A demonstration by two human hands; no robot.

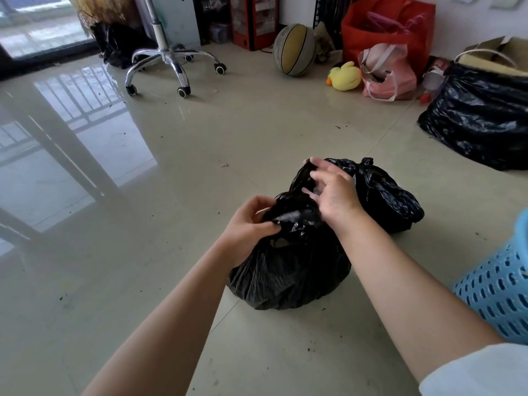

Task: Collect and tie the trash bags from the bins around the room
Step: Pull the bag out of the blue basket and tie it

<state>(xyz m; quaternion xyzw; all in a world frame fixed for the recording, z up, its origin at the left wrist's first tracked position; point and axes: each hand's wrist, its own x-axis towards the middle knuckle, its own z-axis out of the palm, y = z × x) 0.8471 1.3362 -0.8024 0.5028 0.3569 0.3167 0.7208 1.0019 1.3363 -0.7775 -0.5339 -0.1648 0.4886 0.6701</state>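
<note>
- Head view looks down on a glossy pale tiled floor (171, 172) where a full black plastic trash bag (288, 278) sits between the person's two bare forearms.
- Left hand (251, 224) is closed on a gathered flap of the bag's black plastic at the bag's top, fingers curled around it.
- Right hand (333, 192) is raised just above the bag's mouth with a second strip of the black plastic looped through its fingers; the fingers are partly spread and blurred, so how firm the grip is cannot be told.
- Second black trash bag with a knotted top (385, 192) lies just behind the first one, touching or nearly touching it, and is partly hidden by the right hand.
- Light blue perforated plastic basket (497, 287) stands at the right edge of the frame, near the right forearm.
- Larger crumpled black plastic sack (480, 118) rests farther back on the right, well apart from the two bags.
- Along the far wall lie a yellow plush duck (344, 75), a pink plastic bag (385, 72), a red fabric bag (385, 27) and a worn grey-and-tan ball (294, 50).
- Chrome five-wheeled chair base (171, 64) stands at the upper left, well away from the bags.
</note>
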